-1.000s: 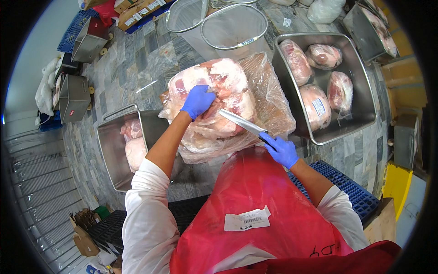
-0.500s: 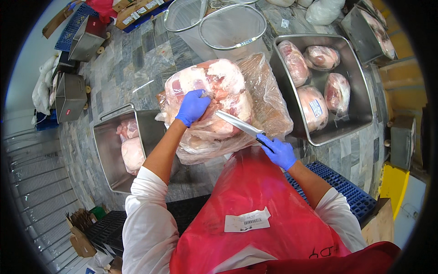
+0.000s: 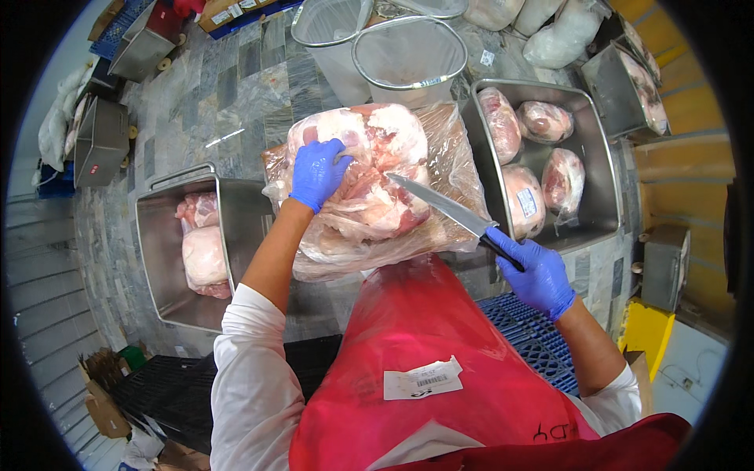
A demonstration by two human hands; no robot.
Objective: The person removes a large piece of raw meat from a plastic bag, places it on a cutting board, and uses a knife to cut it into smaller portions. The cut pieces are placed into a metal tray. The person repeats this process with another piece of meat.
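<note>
A large block of pale pink meat (image 3: 393, 149) lies on crumpled clear plastic wrap (image 3: 455, 169), some of it bunched along the near side of the meat. My left hand (image 3: 318, 177), in a blue glove, rests on the meat's left part with thumb and fingers apart. To the right, my blue-gloved right hand (image 3: 536, 275) is closed around the black handle of a knife (image 3: 444, 206). The long blade slants up and left, its tip over or against the meat; contact cannot be made out.
At right stands a metal tub (image 3: 616, 192) with several wrapped meat pieces. Another metal tub (image 3: 149, 259) at left holds unwrapped-looking pieces. Beyond the meat are clear bins with metal rims (image 3: 408, 82). A blue plastic pallet (image 3: 522, 334) lies by my right arm, a black one (image 3: 169, 392) lower left.
My right hand has drawn back right with the knife, its blade moving off toward the meat's right side. My left hand has shifted slightly left, its fingers loosening from a pinch.
</note>
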